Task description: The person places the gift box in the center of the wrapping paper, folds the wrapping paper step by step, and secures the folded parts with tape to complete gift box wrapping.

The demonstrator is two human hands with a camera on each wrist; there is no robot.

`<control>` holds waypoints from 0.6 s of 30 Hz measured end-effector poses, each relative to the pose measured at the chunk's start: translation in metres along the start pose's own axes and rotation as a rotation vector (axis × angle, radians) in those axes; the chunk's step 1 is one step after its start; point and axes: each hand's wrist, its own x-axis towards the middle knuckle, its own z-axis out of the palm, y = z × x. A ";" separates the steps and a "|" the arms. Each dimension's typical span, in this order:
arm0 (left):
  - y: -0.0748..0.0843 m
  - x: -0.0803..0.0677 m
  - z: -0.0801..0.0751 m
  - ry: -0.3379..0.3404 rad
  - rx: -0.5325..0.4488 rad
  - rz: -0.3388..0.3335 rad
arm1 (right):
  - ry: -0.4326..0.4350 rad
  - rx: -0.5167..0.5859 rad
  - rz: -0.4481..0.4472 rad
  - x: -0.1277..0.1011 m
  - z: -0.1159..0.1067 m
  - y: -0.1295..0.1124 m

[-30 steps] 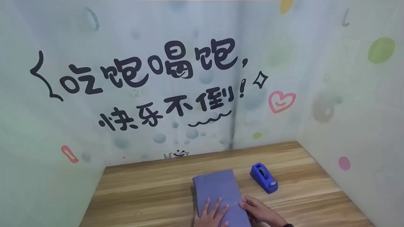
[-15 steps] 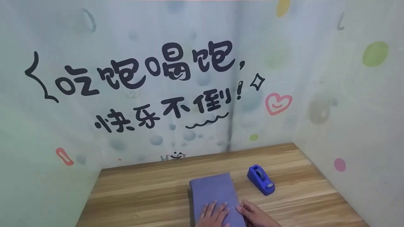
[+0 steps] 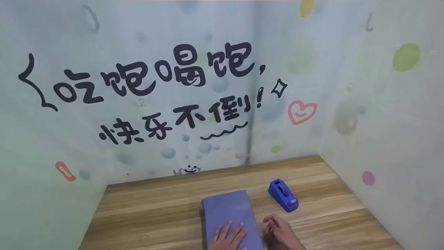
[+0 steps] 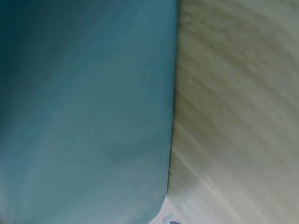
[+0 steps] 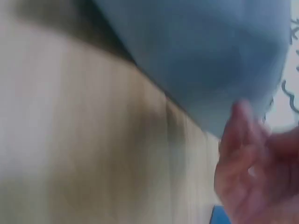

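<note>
A flat, rectangular blue-purple package (image 3: pixel 227 210) with a smooth, paper-like surface lies lengthwise on the wooden table (image 3: pixel 156 211). Its near end runs out of the head view. My left hand (image 3: pixel 229 237) rests on top with fingers spread; the left wrist view shows only the package's surface (image 4: pixel 93 112) and one straight edge over the wood. Just off the right edge of the package is my right hand (image 3: pixel 281 231), fingers loosely bent and nothing visible in them. In the right wrist view that hand (image 5: pixel 254 170) is blurred, beside the package's side (image 5: pixel 201 56).
A blue tape dispenser (image 3: pixel 283 195) stands on the table behind the right hand, to the right of the package. Pale curtain-like walls (image 3: pixel 194 27) with dark lettering and coloured shapes enclose the table at the back and both sides.
The right hand, earlier pinching at the package's right edge, has let go and moved a little to the right of it. The left hand stays on top. The head view has shifted slightly.
</note>
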 end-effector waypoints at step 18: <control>-0.001 0.000 -0.005 -0.079 -0.051 -0.012 | 0.290 -0.435 0.146 0.050 -0.083 0.031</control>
